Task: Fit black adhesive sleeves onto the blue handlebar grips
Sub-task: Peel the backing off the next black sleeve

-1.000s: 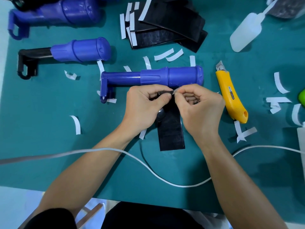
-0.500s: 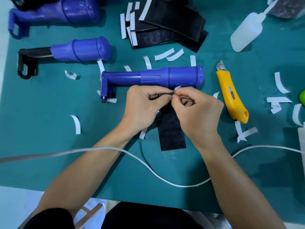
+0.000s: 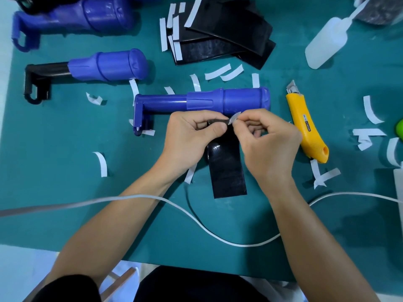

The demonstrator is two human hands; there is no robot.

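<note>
A blue handlebar grip (image 3: 218,101) lies across the green mat, just beyond my hands. A black adhesive sleeve (image 3: 226,168) hangs down toward me from between them. My left hand (image 3: 192,140) pinches the sleeve's top edge between thumb and forefinger. My right hand (image 3: 268,144) pinches a small white backing tab (image 3: 236,117) at that same edge. Two more blue grips lie at the back left, the nearer blue grip (image 3: 106,66) on a black bar and the far blue grip (image 3: 87,16) behind it. A pile of black sleeves (image 3: 226,33) with white strips sits at the top centre.
A yellow utility knife (image 3: 305,125) lies right of my right hand, blade pointing away. A white squeeze bottle (image 3: 322,44) lies at the top right. Several peeled white strips litter the mat (image 3: 65,192). A white cable (image 3: 196,216) crosses in front of my forearms.
My right hand's fingers have shifted slightly at the sleeve's top edge, and the white tab now sticks up a little more. The sleeve and grip have stayed in place.
</note>
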